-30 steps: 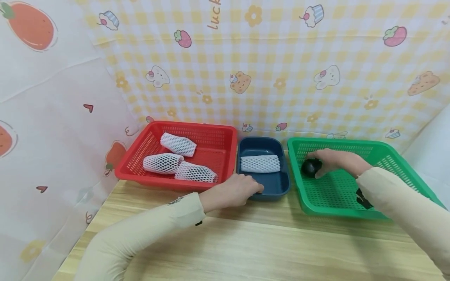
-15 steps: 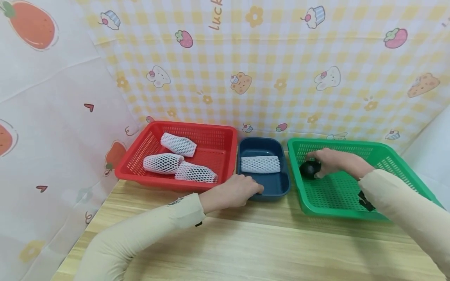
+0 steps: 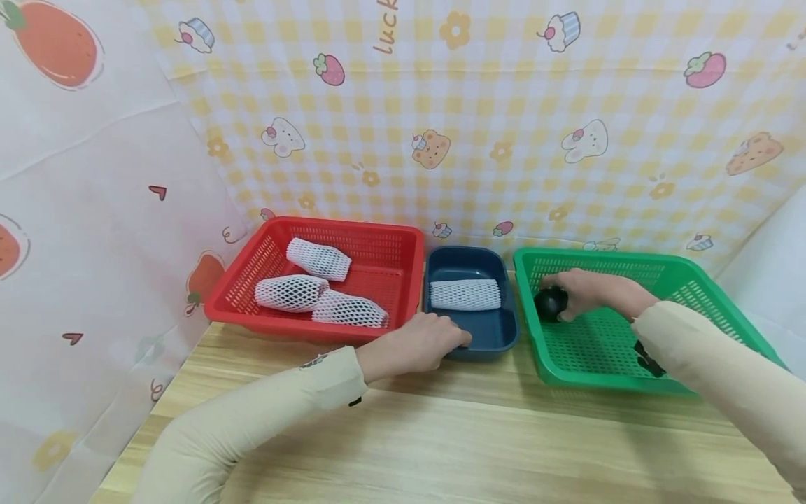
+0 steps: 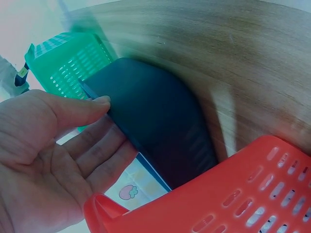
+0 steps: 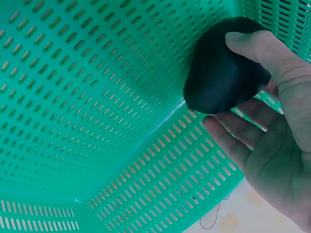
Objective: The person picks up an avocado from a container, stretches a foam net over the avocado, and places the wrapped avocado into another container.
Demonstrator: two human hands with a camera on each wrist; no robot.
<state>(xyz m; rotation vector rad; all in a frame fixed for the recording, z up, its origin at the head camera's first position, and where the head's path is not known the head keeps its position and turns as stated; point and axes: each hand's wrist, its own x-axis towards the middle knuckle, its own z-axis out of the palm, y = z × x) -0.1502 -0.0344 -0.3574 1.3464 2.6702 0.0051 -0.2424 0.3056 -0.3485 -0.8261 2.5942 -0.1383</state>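
My right hand point(image 3: 582, 292) grips a dark, pear-shaped avocado point(image 3: 550, 304) inside the green basket point(image 3: 604, 381), near its left wall. In the right wrist view, the thumb lies over the avocado point(image 5: 223, 68) and the fingers curl beneath it. The left hand point(image 3: 428, 341) pinches the near rim of a small dark blue tub point(image 3: 491, 339). From the left wrist, the thumb shows against the tub's outer wall point(image 4: 155, 107), with the other fingers over the rim. A white foam net sleeve point(image 3: 466, 295) lies across the tub.
To the left stands a red basket point(image 3: 315, 222) holding three white foam net sleeves point(image 3: 292, 292), with something dark showing through the mesh of some. The containers stand in a row on the wooden table point(image 3: 441, 441), before a patterned cloth backdrop point(image 3: 378, 91).
The right hand and the avocado have shifted slightly left, toward the green basket's left wall. My left hand has stayed on the tub's rim.
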